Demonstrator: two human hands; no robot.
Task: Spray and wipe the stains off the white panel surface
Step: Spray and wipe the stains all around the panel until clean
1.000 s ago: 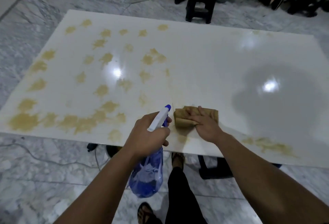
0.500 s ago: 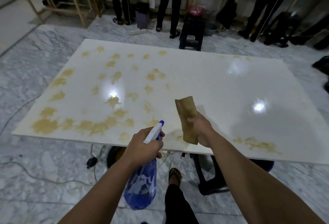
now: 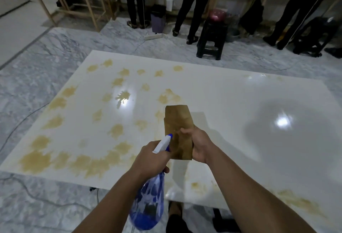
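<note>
Hands grip a spray bottle (image 3: 148, 203) and brown cloth (image 3: 178, 131) above the stained white panel (image 3: 231, 103).

white panel (image 3: 231, 103), tan stains (image 3: 88, 164) across it

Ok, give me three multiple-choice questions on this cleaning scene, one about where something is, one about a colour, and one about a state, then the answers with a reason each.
1. Where do most of the stains lie on the white panel?
A. Its left part
B. Its far right corner
C. Only under the cloth

2. What colour is the spray bottle?
A. Green
B. Blue
C. Red

3. What is the state of the brown cloth?
A. Flat on the panel
B. Dropped on the floor
C. Held up off the panel

Answers:
1. A, the tan blotches crowd the left part, with only a few at the near edge.
2. B, its see-through body is blue under a white nozzle, held in the left hand.
3. C, the right hand grips its lower end and it stands upright above the surface.
</note>
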